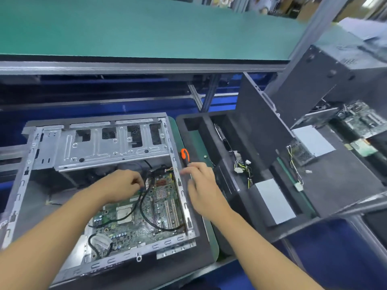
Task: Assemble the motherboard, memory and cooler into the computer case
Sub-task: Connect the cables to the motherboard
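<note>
Lying open side up at lower left, the grey sheet-metal case (18, 197) runs near to far, with the green motherboard (146, 218) flat in its near right part. Left hand (121, 185), fingers curled, pinches a black cable (140, 208) above the board. Right hand (201, 185), loosely curled, touches an orange-handled screwdriver (185, 154); grip unclear.

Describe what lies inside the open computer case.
A green motherboard lies inside, black cables looping over it. The left hand covers part of the board, and the drive cage hides whatever sits beneath it.
</note>
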